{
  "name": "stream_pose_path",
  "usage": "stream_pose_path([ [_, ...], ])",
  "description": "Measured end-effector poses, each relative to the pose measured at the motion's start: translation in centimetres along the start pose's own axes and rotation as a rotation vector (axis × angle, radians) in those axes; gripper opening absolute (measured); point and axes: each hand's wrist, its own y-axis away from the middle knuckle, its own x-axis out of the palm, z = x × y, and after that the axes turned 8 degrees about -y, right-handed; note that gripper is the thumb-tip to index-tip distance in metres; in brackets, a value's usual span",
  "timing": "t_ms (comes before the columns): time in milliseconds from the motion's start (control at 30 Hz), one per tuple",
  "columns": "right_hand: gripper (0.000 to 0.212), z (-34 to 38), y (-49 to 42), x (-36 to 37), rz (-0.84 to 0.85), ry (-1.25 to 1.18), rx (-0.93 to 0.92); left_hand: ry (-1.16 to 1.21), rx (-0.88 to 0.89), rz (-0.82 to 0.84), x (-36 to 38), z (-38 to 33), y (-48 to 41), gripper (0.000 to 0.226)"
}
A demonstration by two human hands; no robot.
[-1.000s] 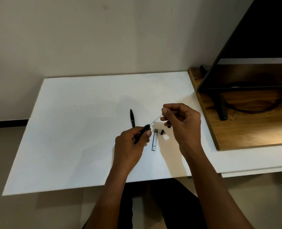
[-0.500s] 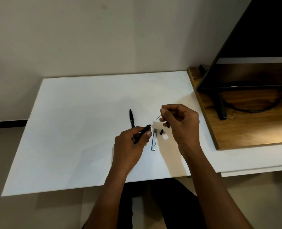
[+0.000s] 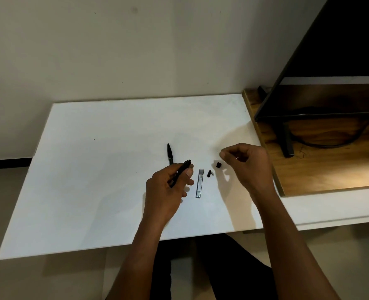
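Above the desk, the left hand gripped the black pencil barrel beside the lead case, the right hand hovering apart with fingers curled; whether they pinched a lead could not be told. Refilling looked underway; next called for steady aim at the barrel's open end.

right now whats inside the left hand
The left hand grips a black pen barrel; its upper end sticks out past the thumb. The fingers hide its lower end.
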Motion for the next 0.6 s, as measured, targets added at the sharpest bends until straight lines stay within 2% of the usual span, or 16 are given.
stream_pose_path([
  [100, 0.007, -0.5, -0.1, 0.0, 0.026, 0.113, 0.02, 0.03, 0.025, -0.003, 0.0, -0.3, 0.0, 0.023],
  [233, 0.006, -0.6, 0.0, 0.4, 0.083, 0.198, 0.055, 0.009, 0.144, 0.003, -0.2, -0.6, 0.3, 0.043],
  [433, 0.005, -0.5, 0.1, 0.5, 0.163, 0.297, 0.07, -0.02, 0.182, -0.005, -0.1, -0.7, 0.2, 0.022],
  [600, 0.009, -0.2, 0.5, 1.0, 0.194, 0.34, 0.087, 0.004, 0.189, -0.019, -0.2, -0.8, 0.2, 0.028],
])
